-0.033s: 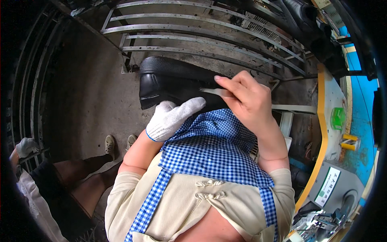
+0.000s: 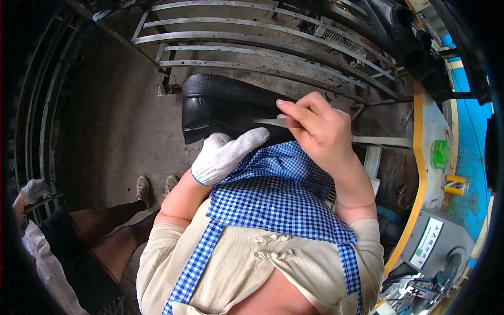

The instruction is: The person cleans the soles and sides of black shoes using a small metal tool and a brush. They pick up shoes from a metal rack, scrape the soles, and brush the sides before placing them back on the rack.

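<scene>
A black leather shoe lies across in front of me, its heel end to the left and its other end behind my right hand. My left hand, in a white knitted glove with a blue cuff edge, is closed on the shoe's near side, thumb stretched along it; the other fingers are hidden beneath. My bare right hand pinches a thin, pointed metal blade. The blade points left, against or just over the shoe's side; contact cannot be made out. Its rear end is hidden in my fingers.
Beyond the shoe stands a metal rack of bars. More black shoes sit at the upper right. A yellow-edged workbench holds a green container and a grey machine. At left, another person's gloved hand rests near a rack.
The blade's tip and my right hand have shifted slightly left and down along the shoe. My left hand and the shoe have barely moved.
</scene>
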Demonstrator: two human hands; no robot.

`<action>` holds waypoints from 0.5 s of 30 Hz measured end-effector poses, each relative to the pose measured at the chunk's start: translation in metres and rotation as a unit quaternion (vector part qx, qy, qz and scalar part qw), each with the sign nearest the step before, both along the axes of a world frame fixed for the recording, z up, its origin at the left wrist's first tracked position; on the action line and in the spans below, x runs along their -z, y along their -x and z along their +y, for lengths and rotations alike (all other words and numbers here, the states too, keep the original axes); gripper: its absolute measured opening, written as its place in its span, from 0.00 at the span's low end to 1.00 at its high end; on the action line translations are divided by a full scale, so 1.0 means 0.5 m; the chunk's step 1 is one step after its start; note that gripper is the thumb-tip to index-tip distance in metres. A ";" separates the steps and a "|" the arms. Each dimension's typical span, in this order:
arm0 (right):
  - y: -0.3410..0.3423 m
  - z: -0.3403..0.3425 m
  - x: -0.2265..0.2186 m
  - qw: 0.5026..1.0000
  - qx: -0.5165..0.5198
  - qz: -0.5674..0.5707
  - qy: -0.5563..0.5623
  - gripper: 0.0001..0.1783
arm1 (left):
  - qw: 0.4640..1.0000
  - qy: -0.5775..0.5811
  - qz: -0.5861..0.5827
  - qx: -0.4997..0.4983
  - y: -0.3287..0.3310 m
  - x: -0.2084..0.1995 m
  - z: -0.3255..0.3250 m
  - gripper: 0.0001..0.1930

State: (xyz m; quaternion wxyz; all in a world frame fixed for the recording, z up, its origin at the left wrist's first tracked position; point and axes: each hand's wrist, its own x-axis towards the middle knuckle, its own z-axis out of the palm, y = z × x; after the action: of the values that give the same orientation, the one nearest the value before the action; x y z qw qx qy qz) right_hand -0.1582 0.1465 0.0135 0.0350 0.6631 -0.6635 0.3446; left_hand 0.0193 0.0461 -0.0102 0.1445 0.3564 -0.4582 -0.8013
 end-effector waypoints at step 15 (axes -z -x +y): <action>-0.023 -0.017 0.018 0.964 0.004 0.266 0.007 0.18 | 0.947 0.292 0.017 0.134 -0.019 0.078 0.002 0.15</action>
State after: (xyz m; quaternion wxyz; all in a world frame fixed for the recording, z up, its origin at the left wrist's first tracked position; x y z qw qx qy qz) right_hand -0.1467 0.1382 0.0047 0.2165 0.7281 -0.6304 0.1602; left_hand 0.0288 0.0472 -0.0490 0.1414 0.2205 -0.7133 -0.6501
